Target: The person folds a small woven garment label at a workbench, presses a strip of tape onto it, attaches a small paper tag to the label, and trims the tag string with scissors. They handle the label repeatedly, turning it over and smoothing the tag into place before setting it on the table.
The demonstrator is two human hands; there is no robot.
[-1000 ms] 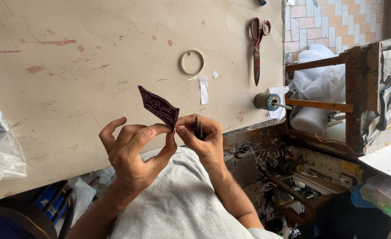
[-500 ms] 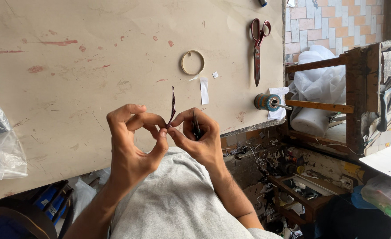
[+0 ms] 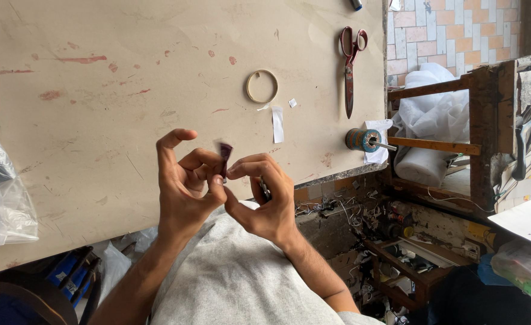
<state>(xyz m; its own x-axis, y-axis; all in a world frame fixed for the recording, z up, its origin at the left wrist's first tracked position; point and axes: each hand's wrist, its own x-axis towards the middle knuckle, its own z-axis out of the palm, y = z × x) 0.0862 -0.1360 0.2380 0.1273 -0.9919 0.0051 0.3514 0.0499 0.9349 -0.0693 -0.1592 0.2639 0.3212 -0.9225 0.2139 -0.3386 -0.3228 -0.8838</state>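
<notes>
Both my hands meet over the near edge of a beige worktable (image 3: 97,90). My left hand (image 3: 184,186) and my right hand (image 3: 262,198) pinch one small dark maroon piece (image 3: 225,153) between their fingertips; only its narrow top shows above the fingers. A thin dark tool (image 3: 265,191) also lies tucked in my right hand, mostly hidden by the fingers. My grey shirt fills the space below the hands.
On the table lie a ring of tape (image 3: 262,86), a white paper strip (image 3: 277,124), red-handled scissors (image 3: 350,66) and a thread spool (image 3: 362,139) at its edge. A clear plastic bag (image 3: 1,186) sits at left. A wooden frame (image 3: 476,120) and cluttered shelves stand at right.
The maroon piece, held up flat a second ago, has been turned edge-on and drawn down between my fingertips; my hands have closed together around it.
</notes>
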